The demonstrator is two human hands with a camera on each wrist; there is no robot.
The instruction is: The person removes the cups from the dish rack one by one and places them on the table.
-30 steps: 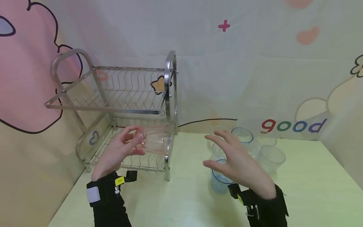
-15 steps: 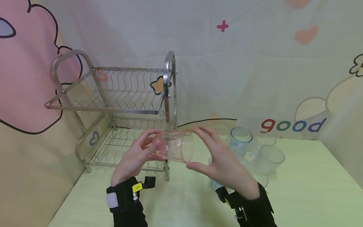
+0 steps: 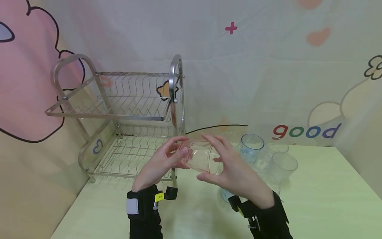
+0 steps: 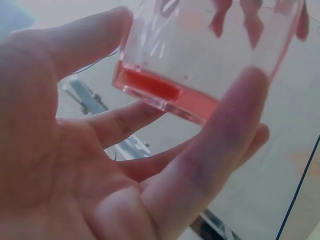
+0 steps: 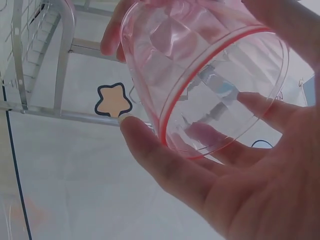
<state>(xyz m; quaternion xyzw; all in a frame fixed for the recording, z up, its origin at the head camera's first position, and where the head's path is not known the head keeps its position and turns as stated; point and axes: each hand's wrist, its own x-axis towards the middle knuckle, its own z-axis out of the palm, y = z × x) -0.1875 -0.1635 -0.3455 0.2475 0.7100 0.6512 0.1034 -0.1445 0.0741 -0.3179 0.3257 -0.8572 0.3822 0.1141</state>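
Note:
A see-through pink tumbler [image 3: 198,156] lies tilted on its side in the air, its mouth toward the right. My left hand [image 3: 161,162] grips it round the base end, with thumb and fingers on opposite sides. At the mouth end, my right hand [image 3: 238,172] has its thumb and fingers curved round the rim. In the left wrist view the thick reddish base [image 4: 160,92] sits between the fingers. The right wrist view looks into the open mouth, past a red band on the rim [image 5: 182,92], with some fingers visible through the wall.
On the left stands a two-tier metal dish rack [image 3: 134,117], close beside the left hand. Behind the right hand, several glasses are grouped on the pale table [image 3: 328,192], among them a blue-rimmed glass [image 3: 252,146] and a frosted clear glass [image 3: 285,164]. A printed cloth [image 3: 268,83] hangs behind.
The left hand has carried the tumbler rightward, away from the rack's lower tier. The right hand has moved left from above the glasses and come round the tumbler's rim.

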